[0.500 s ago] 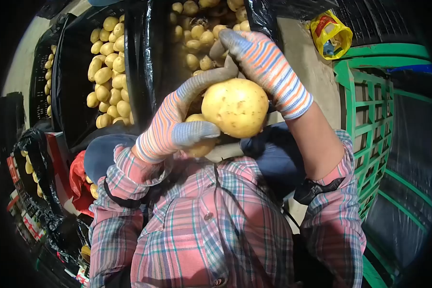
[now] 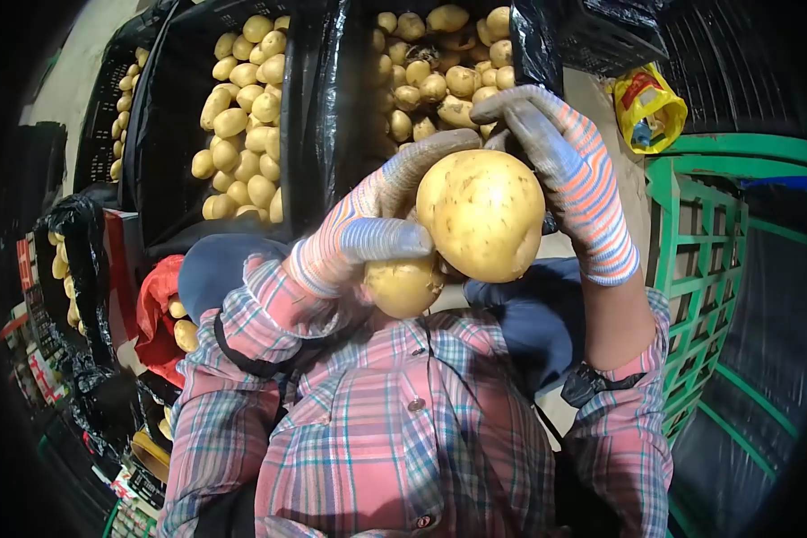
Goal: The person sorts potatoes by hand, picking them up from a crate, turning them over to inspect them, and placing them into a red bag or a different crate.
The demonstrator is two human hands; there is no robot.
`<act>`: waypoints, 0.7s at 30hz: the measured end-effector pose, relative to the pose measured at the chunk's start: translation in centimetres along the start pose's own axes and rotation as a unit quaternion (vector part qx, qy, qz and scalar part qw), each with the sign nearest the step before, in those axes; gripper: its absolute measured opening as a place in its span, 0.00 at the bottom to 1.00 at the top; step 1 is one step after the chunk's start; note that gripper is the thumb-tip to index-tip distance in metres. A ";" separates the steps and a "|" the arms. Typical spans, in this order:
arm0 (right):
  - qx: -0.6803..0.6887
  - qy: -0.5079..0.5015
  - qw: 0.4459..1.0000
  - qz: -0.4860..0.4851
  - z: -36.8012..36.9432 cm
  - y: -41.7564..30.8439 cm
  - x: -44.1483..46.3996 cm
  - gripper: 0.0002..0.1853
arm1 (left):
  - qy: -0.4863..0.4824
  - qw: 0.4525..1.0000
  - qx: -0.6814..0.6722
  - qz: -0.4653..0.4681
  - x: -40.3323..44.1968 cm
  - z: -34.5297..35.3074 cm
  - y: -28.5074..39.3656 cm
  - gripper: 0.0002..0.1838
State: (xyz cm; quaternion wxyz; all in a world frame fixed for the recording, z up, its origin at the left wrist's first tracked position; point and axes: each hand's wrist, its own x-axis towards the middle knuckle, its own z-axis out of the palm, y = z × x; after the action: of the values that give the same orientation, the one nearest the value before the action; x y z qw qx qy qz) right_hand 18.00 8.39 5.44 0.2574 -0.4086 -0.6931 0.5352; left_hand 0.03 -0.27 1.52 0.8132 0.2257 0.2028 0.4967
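Observation:
A large yellow potato with small brown specks is gripped by my left hand, which wears a striped glove with grey fingers. Below it a second potato shows under the same hand, against the palm side. My right hand, gloved alike, is to the right of and above the large potato, its fingers bent over toward the left. Whether those fingertips touch anything is hard to make out.
Black-lined crates of potatoes stand ahead and to the left. Beyond my hands is another potato crate. A yellow bag and a green lattice frame are on the right, a red bag at the left.
My right hand has moved right and down, away from my left hand. The view has shifted, so the crates appear further right. My left hand keeps hold of the large potato.

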 end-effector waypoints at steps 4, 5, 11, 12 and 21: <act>0.065 0.044 0.997 -0.026 1.0 -0.1 -0.5 0.17 | 0.024 0.995 -0.054 -0.080 -0.9 -0.2 0.6 0.42; 0.053 0.050 0.995 -0.069 1.3 0.0 -0.5 0.17 | 0.005 0.982 -0.133 -0.136 -1.2 -1.7 -0.6 0.40; 0.028 -0.002 0.998 -0.061 1.3 -0.6 -0.9 0.32 | 0.007 0.962 -0.239 -0.135 -1.3 -0.7 -1.9 0.46; 0.029 -0.004 0.998 -0.062 1.4 -0.7 -1.1 0.32 | 0.003 0.962 -0.243 -0.126 -1.5 -0.6 -2.0 0.47; 0.132 -0.028 0.989 -0.059 4.0 -1.2 -1.3 0.30 | 0.109 0.992 -0.045 -0.046 -2.4 0.5 -2.2 0.40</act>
State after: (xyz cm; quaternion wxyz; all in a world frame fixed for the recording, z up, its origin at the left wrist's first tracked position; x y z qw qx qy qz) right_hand 15.15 5.07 5.53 0.3208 -0.3144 -0.6460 0.6172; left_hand 0.84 -3.42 0.96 0.8174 0.1238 0.2775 0.4894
